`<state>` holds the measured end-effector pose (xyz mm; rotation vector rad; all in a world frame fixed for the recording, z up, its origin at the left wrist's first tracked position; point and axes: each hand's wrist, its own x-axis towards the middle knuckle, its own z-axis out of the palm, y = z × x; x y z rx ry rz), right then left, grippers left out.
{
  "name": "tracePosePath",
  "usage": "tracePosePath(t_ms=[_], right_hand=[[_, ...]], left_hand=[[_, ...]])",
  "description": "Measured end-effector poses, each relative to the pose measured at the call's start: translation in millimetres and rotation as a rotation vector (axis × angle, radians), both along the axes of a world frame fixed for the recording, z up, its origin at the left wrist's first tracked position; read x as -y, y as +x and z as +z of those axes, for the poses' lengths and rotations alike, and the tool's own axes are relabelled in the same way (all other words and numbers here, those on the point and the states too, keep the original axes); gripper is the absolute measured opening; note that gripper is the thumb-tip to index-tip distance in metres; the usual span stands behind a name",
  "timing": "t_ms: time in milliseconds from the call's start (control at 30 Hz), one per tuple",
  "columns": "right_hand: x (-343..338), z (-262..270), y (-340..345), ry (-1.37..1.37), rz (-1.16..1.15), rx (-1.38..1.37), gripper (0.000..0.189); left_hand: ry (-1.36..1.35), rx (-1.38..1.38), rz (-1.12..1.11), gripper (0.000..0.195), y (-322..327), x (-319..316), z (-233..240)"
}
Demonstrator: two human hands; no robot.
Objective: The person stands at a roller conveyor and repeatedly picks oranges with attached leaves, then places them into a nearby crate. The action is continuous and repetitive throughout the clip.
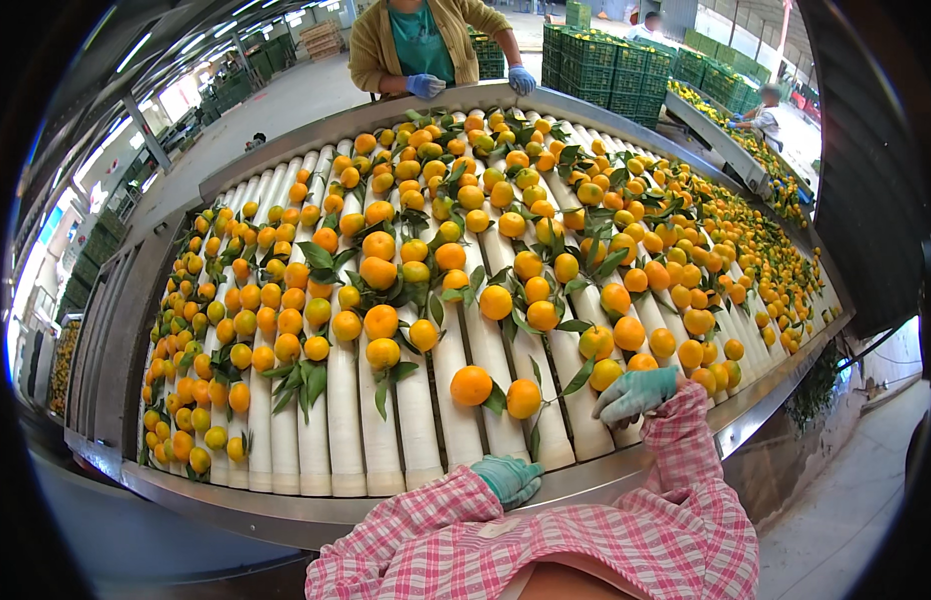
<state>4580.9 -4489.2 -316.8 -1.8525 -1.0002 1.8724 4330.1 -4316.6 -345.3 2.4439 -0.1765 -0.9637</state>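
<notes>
My left hand [508,480], in a green glove, rests on the near metal rail [585,487] of a roller conveyor; its fingers are curled and their undersides hidden. Over the white rollers [417,431] to the right hovers my gloved right hand [636,396], with fingers bent loosely downward and no fruit visible in it. A yellow-orange mandarin [605,374] lies just beyond its fingers. Two mandarins, a large one [471,385] and a smaller one [524,398], sit ahead of my left hand. Many more, some with green leaves [308,382], spread across the rollers.
Across the conveyor stands a person whose blue-gloved hands [426,85] are at the far rail [480,94]. Stacked green crates [600,71] of fruit stand behind. At upper right, another person works beside a second fruit conveyor [724,139]. A dark panel [855,172] rises on the right.
</notes>
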Motion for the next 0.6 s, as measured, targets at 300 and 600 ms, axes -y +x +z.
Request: tracePosePath(t_ms=[300, 600], right_hand=[[30, -21, 27, 0.469, -0.141, -0.045, 0.049], [103, -85, 112, 0.721, -0.753, 1.030, 0.034]], left_hand=[[-0.021, 0.020, -0.008, 0.038, 20, 20, -7], [-0.041, 0.068, 0.030, 0.038, 39, 43, -8]])
